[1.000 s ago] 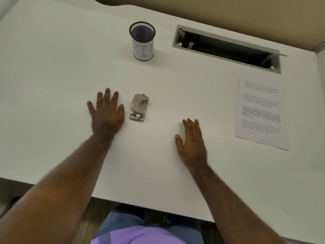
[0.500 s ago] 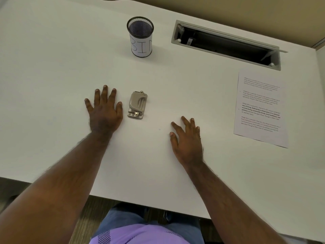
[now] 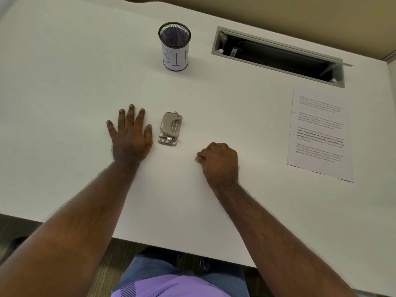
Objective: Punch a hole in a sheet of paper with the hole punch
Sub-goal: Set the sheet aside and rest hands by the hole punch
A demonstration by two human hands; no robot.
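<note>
While the left hand (image 3: 130, 136) lies flat, fingers spread, the right hand (image 3: 218, 160) curls into an empty fist.

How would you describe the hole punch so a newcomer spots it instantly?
On the white desk, look between the person's two hands: it sits just right of the flat left hand, not touching it. The hole punch is a small beige-grey metal block with a lever top, the only metal tool here, unlike the mesh cup labelled BIN behind it.

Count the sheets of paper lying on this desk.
1. A single white printed sheet of paper lies flat at the desk's right side, below the open cable tray, apart from both hands. Another directly beneath it would be hidden.
</note>
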